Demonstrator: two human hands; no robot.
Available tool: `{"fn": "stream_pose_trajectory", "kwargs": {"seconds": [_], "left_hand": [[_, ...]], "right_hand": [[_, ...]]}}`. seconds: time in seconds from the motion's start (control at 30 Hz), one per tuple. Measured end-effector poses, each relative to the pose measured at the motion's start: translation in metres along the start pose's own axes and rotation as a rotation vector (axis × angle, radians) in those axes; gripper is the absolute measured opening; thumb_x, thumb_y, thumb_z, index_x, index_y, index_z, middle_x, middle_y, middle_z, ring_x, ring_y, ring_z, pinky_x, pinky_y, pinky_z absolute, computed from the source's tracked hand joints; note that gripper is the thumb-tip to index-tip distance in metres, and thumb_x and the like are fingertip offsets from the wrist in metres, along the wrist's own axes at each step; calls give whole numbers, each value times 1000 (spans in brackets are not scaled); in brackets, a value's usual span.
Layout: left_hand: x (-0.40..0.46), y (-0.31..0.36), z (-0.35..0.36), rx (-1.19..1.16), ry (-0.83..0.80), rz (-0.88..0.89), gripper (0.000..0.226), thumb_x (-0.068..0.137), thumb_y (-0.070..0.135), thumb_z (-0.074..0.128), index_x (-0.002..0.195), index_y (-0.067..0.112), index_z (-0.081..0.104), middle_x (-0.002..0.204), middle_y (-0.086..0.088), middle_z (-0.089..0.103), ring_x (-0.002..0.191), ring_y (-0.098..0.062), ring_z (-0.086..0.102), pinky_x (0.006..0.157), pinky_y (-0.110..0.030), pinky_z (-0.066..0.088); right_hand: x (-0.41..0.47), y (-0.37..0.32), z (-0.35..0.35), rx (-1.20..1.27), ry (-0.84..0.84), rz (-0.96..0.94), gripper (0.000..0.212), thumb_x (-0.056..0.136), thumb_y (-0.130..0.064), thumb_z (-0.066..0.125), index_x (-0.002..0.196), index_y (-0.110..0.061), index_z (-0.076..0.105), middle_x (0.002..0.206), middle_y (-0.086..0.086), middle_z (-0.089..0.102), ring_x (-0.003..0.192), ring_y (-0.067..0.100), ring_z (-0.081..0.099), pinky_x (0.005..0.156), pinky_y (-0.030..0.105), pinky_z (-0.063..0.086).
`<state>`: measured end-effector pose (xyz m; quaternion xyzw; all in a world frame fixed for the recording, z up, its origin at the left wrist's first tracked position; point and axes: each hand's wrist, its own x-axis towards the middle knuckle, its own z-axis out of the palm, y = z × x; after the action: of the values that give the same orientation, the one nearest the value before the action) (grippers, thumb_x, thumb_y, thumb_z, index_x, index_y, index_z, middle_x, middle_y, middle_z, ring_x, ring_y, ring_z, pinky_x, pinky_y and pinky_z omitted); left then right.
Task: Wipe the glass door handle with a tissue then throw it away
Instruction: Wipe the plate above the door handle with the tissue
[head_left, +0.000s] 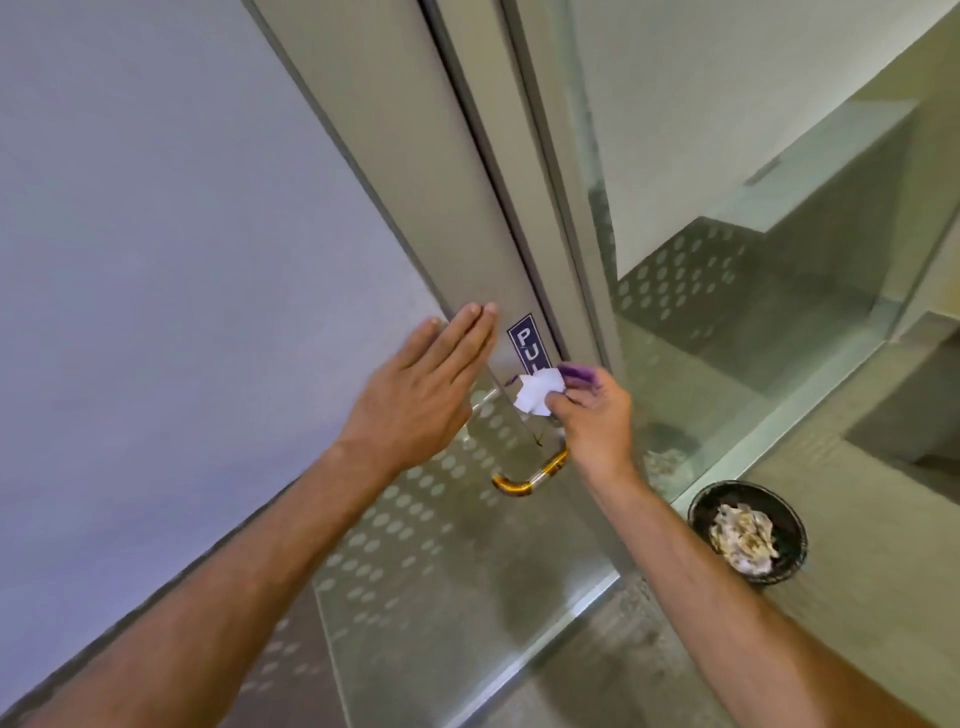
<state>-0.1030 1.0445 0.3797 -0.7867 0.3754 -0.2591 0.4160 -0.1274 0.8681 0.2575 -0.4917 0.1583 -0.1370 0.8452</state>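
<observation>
A glass door (426, 561) with a metal stile carries a blue "PULL" sticker (529, 340). Below the sticker, the door handle (530, 478) curves out, gold and silver at its lower end; its upper part is hidden behind my right hand. My right hand (592, 410) pinches a crumpled white tissue (537, 392) against the top of the handle. My left hand (421, 395) lies flat, fingers together and stretched out, pressed on the door frame just left of the sticker. A black bin (748, 532) stands on the floor at the lower right.
The bin holds crumpled, stained paper. A fixed glass panel (727, 322) with a dotted frosted band stands right of the door. A plain wall (156, 260) fills the left side. Grey floor runs along the bottom right.
</observation>
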Motion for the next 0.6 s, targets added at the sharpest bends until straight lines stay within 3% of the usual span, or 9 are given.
{"fn": "stream_pose_trajectory", "kwargs": {"seconds": [0.1, 0.2, 0.27, 0.33, 0.43, 0.53, 0.6], "left_hand": [[-1, 4, 12, 137, 5, 18, 87, 101, 52, 38, 170, 3, 18, 177, -13, 12, 163, -27, 16, 130, -44, 6], [0, 4, 19, 169, 16, 18, 92, 102, 57, 34, 170, 1, 9, 178, -15, 5, 164, -29, 12, 131, -45, 1], [1, 6, 23, 174, 21, 26, 95, 101, 58, 34, 170, -1, 6, 177, -17, 3, 164, -30, 11, 131, -46, 1], [1, 7, 26, 183, 34, 32, 95, 101, 58, 34, 169, -3, 6, 177, -18, 4, 164, -30, 13, 131, -47, 1], [3, 6, 26, 178, 53, 39, 93, 99, 57, 35, 169, -1, 13, 177, -18, 8, 163, -30, 16, 131, -45, 4], [3, 7, 25, 179, 55, 41, 95, 100, 59, 35, 169, -2, 12, 177, -18, 6, 164, -31, 14, 131, -46, 4], [4, 7, 25, 173, 55, 33, 98, 100, 61, 34, 169, -3, 6, 177, -19, 1, 164, -31, 10, 131, -46, 2]], "right_hand": [[4, 15, 13, -73, 107, -23, 29, 81, 5, 66, 83, -24, 67, 77, -2, 76, 69, 11, 71, 58, 18, 53], [14, 23, 24, -142, 203, -107, 19, 82, 5, 67, 83, -14, 68, 88, 10, 71, 74, 11, 69, 68, 24, 55], [14, 26, 34, -190, 266, -164, 22, 81, 5, 68, 77, -16, 68, 84, 2, 64, 69, 6, 65, 68, 21, 51], [6, 30, 47, -216, 281, -204, 26, 79, 2, 69, 72, -23, 68, 79, -7, 59, 68, 10, 64, 65, 19, 51], [-7, 39, 60, -291, 215, -311, 14, 82, -9, 72, 74, -20, 71, 76, -12, 58, 67, 12, 65, 63, 19, 51], [-2, 42, 49, -312, 197, -237, 20, 80, -3, 73, 73, -21, 69, 75, -9, 63, 66, 13, 66, 62, 20, 52], [10, 35, 40, -256, 271, -116, 27, 78, 0, 73, 70, -24, 65, 73, 0, 69, 64, 13, 65, 61, 24, 50]]}}
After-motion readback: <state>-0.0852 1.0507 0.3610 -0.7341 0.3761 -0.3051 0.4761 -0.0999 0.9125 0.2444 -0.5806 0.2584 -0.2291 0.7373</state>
